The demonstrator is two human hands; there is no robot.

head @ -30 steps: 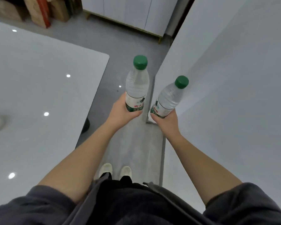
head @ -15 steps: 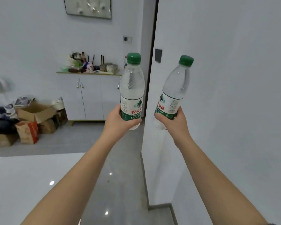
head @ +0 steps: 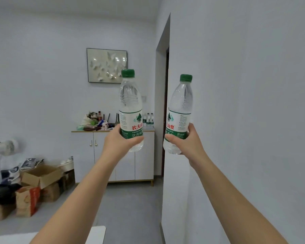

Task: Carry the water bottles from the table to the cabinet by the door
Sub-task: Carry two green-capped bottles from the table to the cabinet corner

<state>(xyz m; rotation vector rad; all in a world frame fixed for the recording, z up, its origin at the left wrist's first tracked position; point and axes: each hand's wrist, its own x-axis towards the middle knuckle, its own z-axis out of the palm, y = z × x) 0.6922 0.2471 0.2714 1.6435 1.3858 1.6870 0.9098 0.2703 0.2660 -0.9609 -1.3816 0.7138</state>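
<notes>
My left hand (head: 119,140) grips a clear water bottle (head: 130,106) with a green cap and green-white label, held upright in front of me. My right hand (head: 187,142) grips a second, matching water bottle (head: 180,106), tilted slightly left. Behind them stands the white cabinet (head: 144,155) with a cluttered top, next to a dark doorway (head: 166,103). Several more water bottles (head: 148,118) stand on the cabinet's right end.
A white wall (head: 236,120) runs close on my right, its corner just beyond the right bottle. Cardboard boxes (head: 40,176) and bags lie on the floor at left, beside a white fan (head: 5,147). The white table's corner (head: 95,235) shows at the bottom. Grey floor leads to the cabinet.
The view has tilted up from the floor to the room ahead. Both hands have risen with their bottles, and the cabinet now looks nearer and more central.
</notes>
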